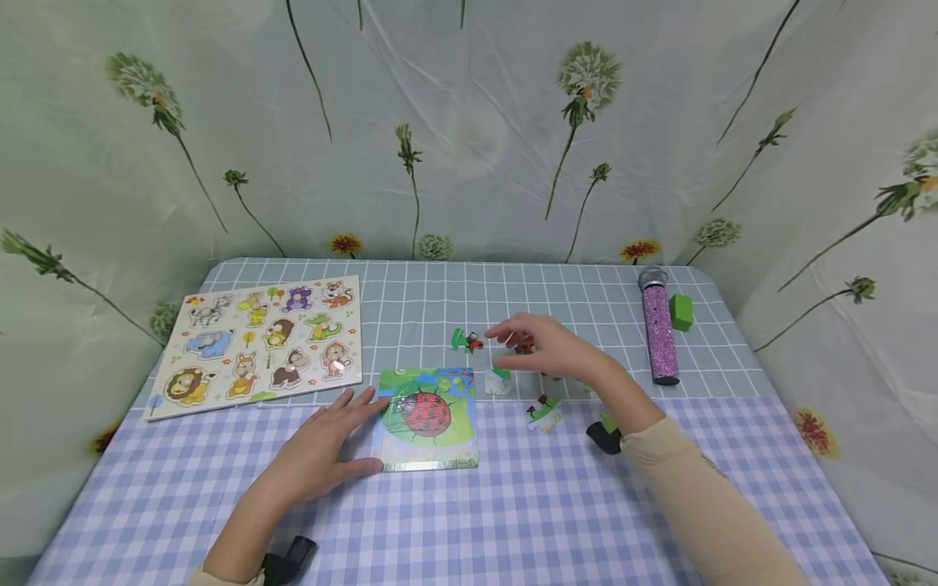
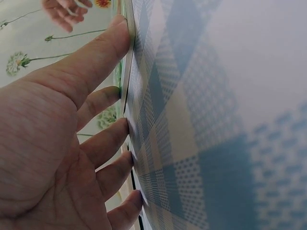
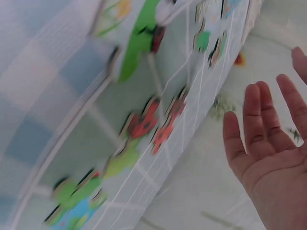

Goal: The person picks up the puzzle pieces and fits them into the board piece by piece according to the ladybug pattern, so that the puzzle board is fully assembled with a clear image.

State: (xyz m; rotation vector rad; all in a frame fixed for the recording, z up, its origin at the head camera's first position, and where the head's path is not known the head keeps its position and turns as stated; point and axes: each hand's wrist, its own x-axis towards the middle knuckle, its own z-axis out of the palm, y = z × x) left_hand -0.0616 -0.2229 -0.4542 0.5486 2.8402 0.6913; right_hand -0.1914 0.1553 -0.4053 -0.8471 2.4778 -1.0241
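A square picture board with a red ladybug (image 1: 427, 413) lies flat on the checked cloth. My left hand (image 1: 322, 443) rests at its left side, fingers spread, thumb and index fingertip at the edge. In the left wrist view, the left hand (image 2: 62, 139) shows relaxed fingers with their tips at the cloth and board edge. My right hand (image 1: 550, 346) hovers over loose jigsaw pieces right of the board, fingers loosely extended. The right wrist view shows the right hand (image 3: 268, 139) holding nothing, with red spotted pieces (image 3: 144, 122) and a green-and-blue piece (image 3: 79, 203) lying on the table.
A wooden animal puzzle board (image 1: 256, 346) lies at the back left. A purple glitter microphone (image 1: 659, 334) and a green block (image 1: 681, 312) are at the back right. Another jigsaw piece (image 1: 545, 413) lies nearer the front. A flowered curtain (image 1: 484, 122) hangs behind the table.
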